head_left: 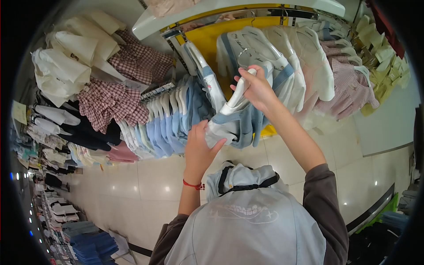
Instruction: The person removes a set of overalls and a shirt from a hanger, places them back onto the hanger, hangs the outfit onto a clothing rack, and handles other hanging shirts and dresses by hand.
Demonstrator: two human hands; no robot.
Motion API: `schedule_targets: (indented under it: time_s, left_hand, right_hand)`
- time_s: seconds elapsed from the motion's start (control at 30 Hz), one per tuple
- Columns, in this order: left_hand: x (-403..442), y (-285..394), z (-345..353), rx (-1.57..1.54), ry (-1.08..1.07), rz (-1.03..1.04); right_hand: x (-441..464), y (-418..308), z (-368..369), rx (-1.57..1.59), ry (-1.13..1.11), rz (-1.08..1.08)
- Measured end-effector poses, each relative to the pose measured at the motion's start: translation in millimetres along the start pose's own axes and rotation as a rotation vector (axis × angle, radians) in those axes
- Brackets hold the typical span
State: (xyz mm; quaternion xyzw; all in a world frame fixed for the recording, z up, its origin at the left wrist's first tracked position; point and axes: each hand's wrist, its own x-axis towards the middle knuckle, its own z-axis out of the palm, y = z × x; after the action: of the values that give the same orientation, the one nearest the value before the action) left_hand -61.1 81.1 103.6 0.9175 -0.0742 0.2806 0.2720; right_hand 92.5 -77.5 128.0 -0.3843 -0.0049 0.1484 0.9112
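A white hanger (239, 92) carries a white and blue garment (227, 126) in front of the rack. My right hand (256, 88) is closed around the upper part of this hanger, near its hook. At the garment's left shoulder, my left hand (201, 143) pinches the cloth between thumb and fingers; a red string bracelet circles that wrist. Just behind hang more white and blue garments (282, 73) on white hangers. Another white garment (213, 86) hangs on a hanger to the left of the held one.
A chrome rail (247, 14) runs in front of a yellow panel (203, 33). Light blue clothes (165, 128) and checked garments (106, 104) hang at left. Pink garments (342, 88) hang at right. Folded jeans (92, 247) lie at lower left on the tiled floor's far side.
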Motion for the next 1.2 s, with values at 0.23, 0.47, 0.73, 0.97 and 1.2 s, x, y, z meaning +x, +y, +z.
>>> schedule_targets:
  time_s: [0.23, 0.47, 0.73, 0.97, 1.2]
  left_hand:
    - [-5.6, -82.8, 5.3, 0.113, -0.084, -0.164]
    - [-13.0, -86.0, -62.8, -0.509, -0.388, -0.429]
    - [43.8, -70.0, 13.4, -0.498, -0.241, -0.205]
    - [93.2, -74.0, 76.0, -0.273, 0.008, -0.112]
    - [58.1, -130.7, 112.0, -0.153, -0.284, -0.378]
  right_hand:
    - [14.3, -15.8, 22.0, -0.123, -0.096, -0.096]
    - [28.1, -47.2, 26.0, -0.437, -0.145, 0.045]
    - [67.6, -52.9, 44.0, -0.325, -0.157, 0.191]
    - [123.8, -40.5, 42.2, -0.298, -0.245, 0.269]
    - [160.7, -28.7, 38.3, -0.574, -0.201, 0.183]
